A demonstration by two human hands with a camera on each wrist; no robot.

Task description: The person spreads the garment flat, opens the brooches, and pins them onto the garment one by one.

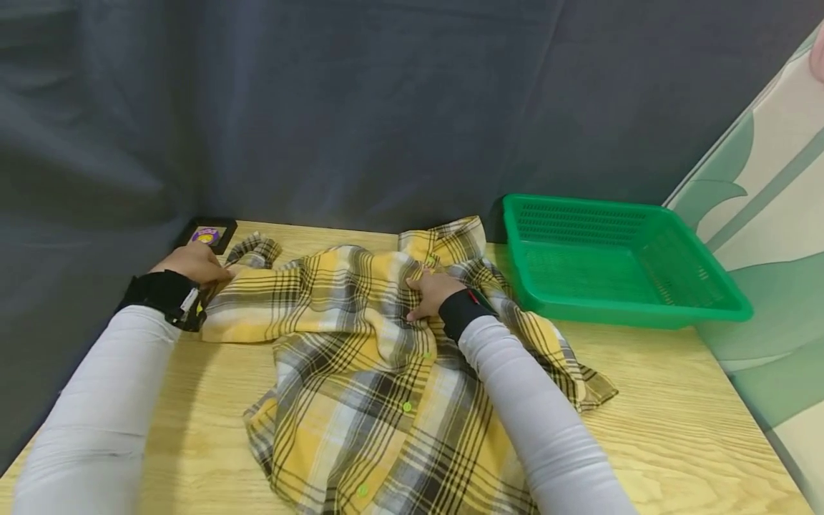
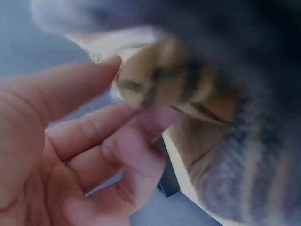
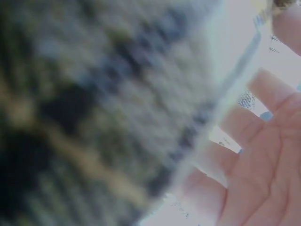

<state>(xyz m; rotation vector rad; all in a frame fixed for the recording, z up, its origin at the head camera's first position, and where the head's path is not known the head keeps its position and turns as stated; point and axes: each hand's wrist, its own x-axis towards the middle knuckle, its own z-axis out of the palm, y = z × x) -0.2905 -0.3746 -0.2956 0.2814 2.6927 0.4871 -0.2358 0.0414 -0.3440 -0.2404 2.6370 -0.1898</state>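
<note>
A yellow, grey and white plaid shirt [image 1: 354,379] lies front up on the pale wooden table [image 1: 676,422] before you, its collar [image 1: 447,243] at the far edge and its lower part running out of view toward you. Your left hand [image 1: 193,262] pinches the end of one sleeve [image 1: 257,300], thumb above and fingers beneath the cloth. Your right hand [image 1: 436,293] rests on the upper front below the collar, fingers extended and grasping nothing that shows.

The arranging looks partly done. The front faces up, a line of green buttons [image 1: 407,407] runs down it, and the sleeve at your left hand reaches out sideways. Left to do, it seems: creases across the chest, a bunched bit of cloth beyond that sleeve, and the other sleeve [image 1: 556,347], which slants down, rumpled, past your right forearm. Whether the hem lies flat, you cannot tell. A green basket [image 1: 605,315] stands beyond, to the right.
</note>
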